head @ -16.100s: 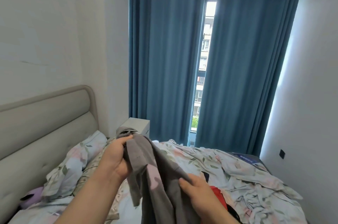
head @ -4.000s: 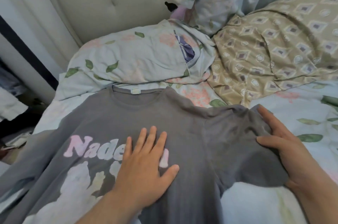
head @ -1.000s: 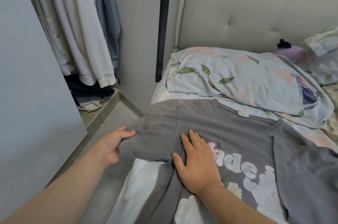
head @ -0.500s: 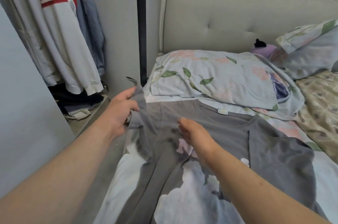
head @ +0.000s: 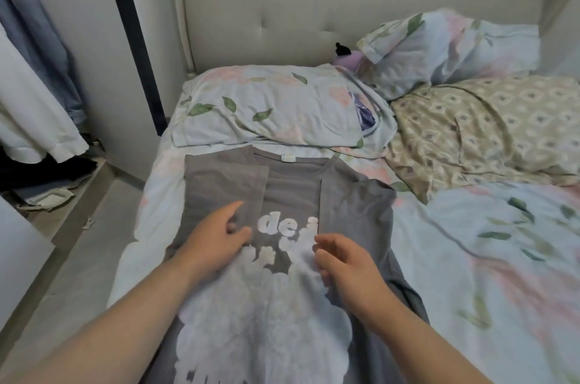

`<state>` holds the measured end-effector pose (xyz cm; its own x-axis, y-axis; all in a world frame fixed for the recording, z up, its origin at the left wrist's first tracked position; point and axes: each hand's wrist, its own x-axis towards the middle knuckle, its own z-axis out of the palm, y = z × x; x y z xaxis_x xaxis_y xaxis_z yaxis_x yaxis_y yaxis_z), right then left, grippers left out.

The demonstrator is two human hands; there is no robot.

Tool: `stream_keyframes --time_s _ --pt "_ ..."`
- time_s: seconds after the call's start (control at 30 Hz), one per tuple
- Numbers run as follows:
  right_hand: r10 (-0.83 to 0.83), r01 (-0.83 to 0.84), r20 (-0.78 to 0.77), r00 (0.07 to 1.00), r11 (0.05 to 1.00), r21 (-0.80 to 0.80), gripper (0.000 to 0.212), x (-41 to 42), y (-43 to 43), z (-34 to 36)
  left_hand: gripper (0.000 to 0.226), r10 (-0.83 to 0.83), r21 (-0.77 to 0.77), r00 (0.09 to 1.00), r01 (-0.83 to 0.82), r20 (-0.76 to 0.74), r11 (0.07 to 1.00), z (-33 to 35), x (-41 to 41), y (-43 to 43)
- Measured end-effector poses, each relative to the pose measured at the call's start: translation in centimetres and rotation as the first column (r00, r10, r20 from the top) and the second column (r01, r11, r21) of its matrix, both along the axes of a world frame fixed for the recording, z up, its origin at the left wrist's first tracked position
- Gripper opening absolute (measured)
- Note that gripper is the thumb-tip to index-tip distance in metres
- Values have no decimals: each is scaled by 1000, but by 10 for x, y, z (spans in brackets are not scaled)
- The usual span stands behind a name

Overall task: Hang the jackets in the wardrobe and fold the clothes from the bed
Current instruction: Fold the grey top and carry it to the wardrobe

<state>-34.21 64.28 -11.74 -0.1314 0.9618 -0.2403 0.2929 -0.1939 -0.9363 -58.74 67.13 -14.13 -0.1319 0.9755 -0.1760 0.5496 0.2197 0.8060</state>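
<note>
A grey T-shirt (head: 292,189) with a pale print lies face up on the bed (head: 470,258), its collar toward the pillows. Both sleeves are folded inward over the chest, leaving a narrow strip of print showing between them. My left hand (head: 216,242) rests on the folded left sleeve with its fingers loosely bent. Over the print, beside the folded right sleeve, my right hand (head: 345,261) hovers or lightly touches the fabric, fingers loosely curled and holding nothing that I can see.
Floral pillows (head: 276,107) and a beige patterned pillow (head: 483,126) lie against the padded headboard (head: 314,7). An open wardrobe (head: 37,85) with hanging clothes stands at the left, across a narrow floor gap (head: 78,258).
My left hand has laid the left sleeve over the shirt's chest and let it go. My right hand moved from the left shoulder area to the print's right side.
</note>
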Motion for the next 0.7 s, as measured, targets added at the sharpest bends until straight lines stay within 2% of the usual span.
stream_keyframes --time_s 0.13,0.2,0.3,0.37,0.47,0.57,0.6,0.63,0.7 --pt "-176 161 234 956 983 83 18 69 -48 -2 39 147 152 951 -109 -273 982 -15 -36 -75" --pt "-236 209 369 899 971 114 21 98 -78 -3 36 215 93 877 -194 -430 977 -32 -56 -116" --pt "-160 178 633 758 983 36 3 126 -121 -9 35 279 -97 875 -342 -397 935 -55 -68 -171" --pt "-13 152 744 668 981 -119 26 138 -147 -15 21 318 -118 874 -383 -366 916 -59 -70 -196" --pt "159 148 651 743 909 -390 41 141 -175 -7 32 271 -147 871 -356 -410 923 -54 -72 -216" --pt "350 -10 684 639 894 -448 27 141 -191 -6 36 211 -213 854 -345 -476 914 -40 -63 -229" --pt "364 -34 693 623 897 -441 20 142 -193 -7 37 187 -231 833 -348 -520 909 -37 -59 -235" --pt "345 -36 682 645 905 -424 15 144 -196 -7 39 174 -230 808 -355 -562 906 -34 -56 -240" --pt "228 36 593 772 916 -399 13 154 -199 -14 46 208 -229 800 -392 -562 891 -40 -44 -242"
